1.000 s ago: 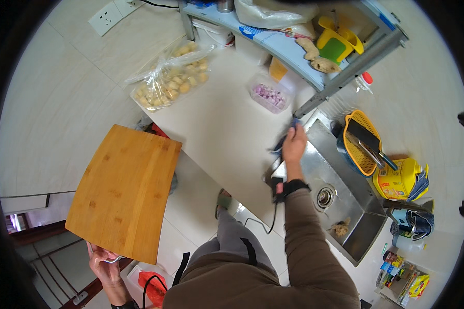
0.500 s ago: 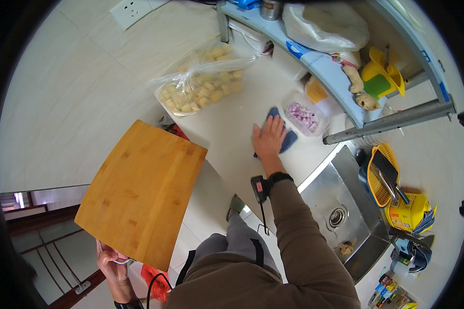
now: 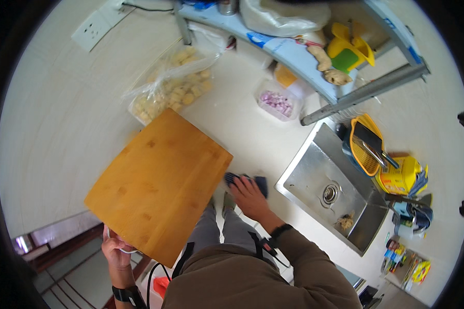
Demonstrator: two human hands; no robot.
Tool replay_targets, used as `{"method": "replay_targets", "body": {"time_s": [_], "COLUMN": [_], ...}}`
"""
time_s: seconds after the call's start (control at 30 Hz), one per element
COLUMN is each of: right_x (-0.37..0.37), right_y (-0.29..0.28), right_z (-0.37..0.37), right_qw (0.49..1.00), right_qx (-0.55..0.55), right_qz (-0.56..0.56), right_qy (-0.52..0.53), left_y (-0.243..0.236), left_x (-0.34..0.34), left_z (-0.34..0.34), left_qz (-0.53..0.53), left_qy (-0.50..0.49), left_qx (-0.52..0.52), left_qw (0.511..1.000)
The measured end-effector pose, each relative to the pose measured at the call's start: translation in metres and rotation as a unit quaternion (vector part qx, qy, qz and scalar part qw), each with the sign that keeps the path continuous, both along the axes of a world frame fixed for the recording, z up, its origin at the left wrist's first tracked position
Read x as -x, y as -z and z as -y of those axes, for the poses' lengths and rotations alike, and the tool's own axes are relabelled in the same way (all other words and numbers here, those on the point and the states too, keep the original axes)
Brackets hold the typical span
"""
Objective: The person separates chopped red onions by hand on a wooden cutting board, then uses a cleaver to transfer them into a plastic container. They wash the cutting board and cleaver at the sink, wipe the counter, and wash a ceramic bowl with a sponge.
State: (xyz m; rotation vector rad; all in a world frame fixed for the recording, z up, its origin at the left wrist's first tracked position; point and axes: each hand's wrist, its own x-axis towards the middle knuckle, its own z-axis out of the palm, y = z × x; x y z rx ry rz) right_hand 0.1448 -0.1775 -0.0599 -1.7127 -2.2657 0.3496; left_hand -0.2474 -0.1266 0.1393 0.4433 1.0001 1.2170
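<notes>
My left hand (image 3: 117,251) is closed round a metal handle at the lower corner of a wooden cutting board (image 3: 157,188). Tilted up off the counter, the board hides part of the counter and of my legs. My right hand (image 3: 250,198) lies with fingers spread on a dark blue cloth (image 3: 262,185), pressing it down at the counter's near edge, just right of the board. Farther back stands a clear plastic tub of chopped purple onion (image 3: 277,103). A clear bag of peeled, cut potato-like chunks (image 3: 172,87) rests at the back left, partly behind the board.
To the right is a steel sink (image 3: 314,170) with food scraps near its drain. A yellow basket (image 3: 366,147) with utensils stands beyond it. A metal shelf (image 3: 294,56) holding ginger and a yellow container overhangs the back of the counter. A wall socket (image 3: 92,31) is at upper left.
My right hand has drawn the cloth from beside the onion tub to the counter's near edge. The board has shifted right, closer to that hand. The view has turned slightly.
</notes>
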Motion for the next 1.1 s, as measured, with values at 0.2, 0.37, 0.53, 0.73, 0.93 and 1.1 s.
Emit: {"method": "replay_targets", "body": {"time_s": [0.2,0.37,0.53,0.73,0.93,1.1], "right_x": [-0.075,-0.121,-0.097,-0.044,-0.035,-0.014], "right_y": [0.003,-0.017,-0.027,-0.038,-0.058,-0.060], "right_z": [0.151,0.224,0.146,0.052,0.069,0.082], "right_qw": [0.973,0.826,0.811,0.570,0.596,0.530], "right_qx": [0.084,0.195,-0.027,0.133,0.091,0.005], "right_qz": [0.076,0.244,-0.063,-0.545,-0.462,-0.607], "right_qy": [0.202,0.469,0.581,0.601,0.651,0.592], "left_y": [0.030,0.042,0.058,0.081,0.106,0.085], "left_x": [-0.027,-0.057,-0.095,-0.129,-0.160,-0.163], "left_z": [-0.069,-0.112,-0.141,-0.168,-0.189,-0.193], "left_qz": [0.038,0.071,0.023,0.080,0.160,0.228], "left_qy": [0.173,0.329,0.367,0.466,0.519,0.508], "left_qx": [0.039,0.046,0.073,0.117,0.117,0.050], "left_qw": [0.983,0.941,0.927,0.873,0.831,0.829]}}
